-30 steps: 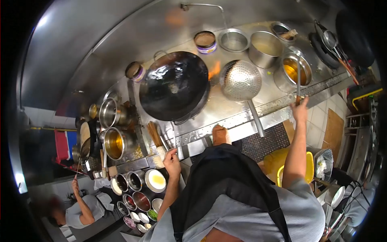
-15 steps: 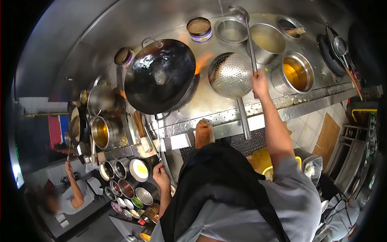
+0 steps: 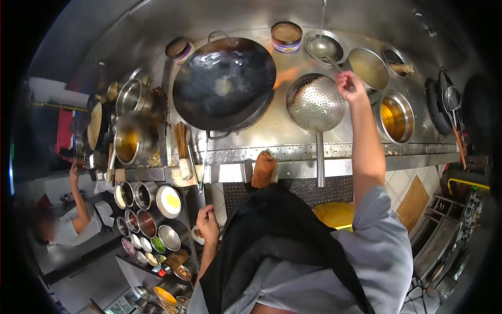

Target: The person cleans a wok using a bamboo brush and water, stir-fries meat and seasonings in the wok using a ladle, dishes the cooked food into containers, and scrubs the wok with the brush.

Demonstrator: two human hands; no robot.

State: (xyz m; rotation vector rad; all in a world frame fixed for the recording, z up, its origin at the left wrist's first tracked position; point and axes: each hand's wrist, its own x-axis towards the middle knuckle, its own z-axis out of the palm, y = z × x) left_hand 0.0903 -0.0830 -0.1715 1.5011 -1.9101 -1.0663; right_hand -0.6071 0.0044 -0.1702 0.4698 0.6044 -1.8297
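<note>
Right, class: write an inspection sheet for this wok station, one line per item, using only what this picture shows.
Surface: steel wok range, wet-looking sheen.
Job's things: ladle over a steel bowl under a thin stream of water; black wok with flame at its rim.
Clutter: perforated strainer, oil pot, condiment bowls.
Grippers: right hand grips the ladle handle; left hand loosely closed near the bowls, holding nothing seen.
Cables: nothing seen.
Surroundings: another person at left.

Ladle now under water stream
</note>
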